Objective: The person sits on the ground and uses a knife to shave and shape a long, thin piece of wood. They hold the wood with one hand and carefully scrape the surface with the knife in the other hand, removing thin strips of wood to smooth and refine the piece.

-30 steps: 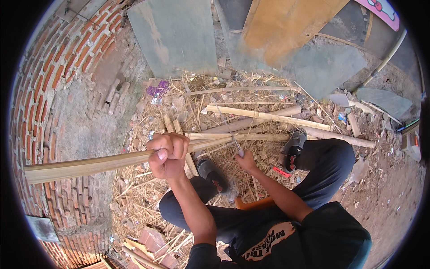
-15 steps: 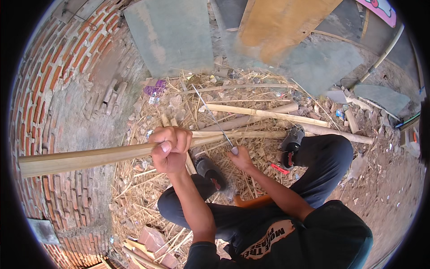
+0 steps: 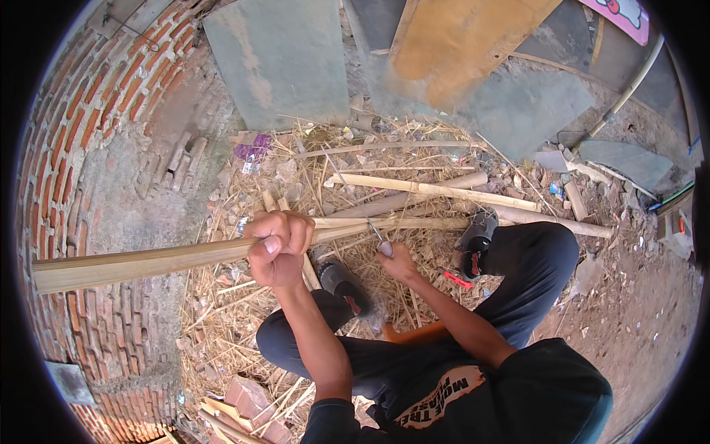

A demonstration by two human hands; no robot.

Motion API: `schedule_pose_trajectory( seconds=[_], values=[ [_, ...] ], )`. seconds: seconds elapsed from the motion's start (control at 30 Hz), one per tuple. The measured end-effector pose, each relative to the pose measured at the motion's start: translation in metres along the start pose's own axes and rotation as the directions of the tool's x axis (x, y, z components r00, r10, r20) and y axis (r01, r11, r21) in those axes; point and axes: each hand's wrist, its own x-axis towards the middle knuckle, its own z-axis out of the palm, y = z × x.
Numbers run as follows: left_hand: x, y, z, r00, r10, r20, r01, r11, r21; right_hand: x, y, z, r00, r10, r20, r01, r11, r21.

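The left hand (image 3: 281, 247) is clenched in a fist, fingers curled over and thumb folded against them, its nail facing up. The left forearm (image 3: 318, 337), bare, slants up and leftward to it, the wrist nearly straight. The right hand (image 3: 398, 261) sits lower and to the right, apart from the left, its fingers curled closed; finer finger detail is too small to tell. The right forearm (image 3: 458, 314) reaches diagonally inward. Both knees are bent and spread, the left foot (image 3: 336, 277) between the hands, the right foot (image 3: 477, 240) beyond the right hand.
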Motion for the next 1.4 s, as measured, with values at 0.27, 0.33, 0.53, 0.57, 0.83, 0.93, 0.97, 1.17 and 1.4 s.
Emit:
schedule_pose_trajectory(
  seconds=[0.27, 0.33, 0.53, 0.57, 0.83, 0.93, 0.97, 1.17, 1.4],
  values=[
    [0.006, -0.003, 0.009, 1.000, -0.008, -0.002, 0.008, 1.000, -0.014, 0.006, 0.094, -0.008, 0.979, 0.149, -0.143, -0.173, 0.970, -0.173],
    [0.005, -0.003, 0.005, 1.000, -0.006, 0.022, 0.007, 1.000, -0.005, 0.008, 0.107, -0.014, 0.968, 0.226, -0.112, -0.247, 0.940, -0.235],
    [0.001, -0.001, 0.018, 0.995, -0.031, -0.095, 0.028, 0.999, -0.032, 0.008, 0.095, -0.035, 0.922, 0.378, 0.083, -0.384, 0.921, 0.066],
    [-0.001, -0.002, 0.019, 0.995, -0.031, -0.095, 0.028, 0.999, -0.034, 0.001, 0.086, -0.029, 0.962, 0.272, -0.004, -0.272, 0.962, -0.018],
    [-0.006, 0.002, 0.016, 0.996, -0.020, -0.083, 0.020, 1.000, -0.001, -0.016, -0.013, -0.013, 0.990, 0.089, 0.111, -0.084, 0.995, -0.050],
    [-0.010, 0.002, 0.010, 0.995, 0.003, -0.102, 0.000, 1.000, 0.023, -0.014, 0.026, -0.008, 0.978, 0.199, 0.053, -0.192, 0.974, -0.116],
    [-0.002, -0.003, 0.013, 0.997, -0.015, -0.071, 0.014, 1.000, -0.012, -0.004, 0.074, -0.008, 0.967, 0.251, -0.045, -0.255, 0.955, -0.152],
    [-0.010, 0.000, 0.014, 0.997, -0.006, -0.080, 0.005, 1.000, -0.012, 0.005, 0.129, -0.023, 0.900, 0.432, -0.068, -0.434, 0.863, -0.259],
    [-0.016, 0.001, 0.008, 0.996, -0.004, -0.095, 0.002, 1.000, -0.022, -0.011, 0.095, -0.020, 0.931, 0.363, 0.040, -0.365, 0.924, 0.113]
  ],
)
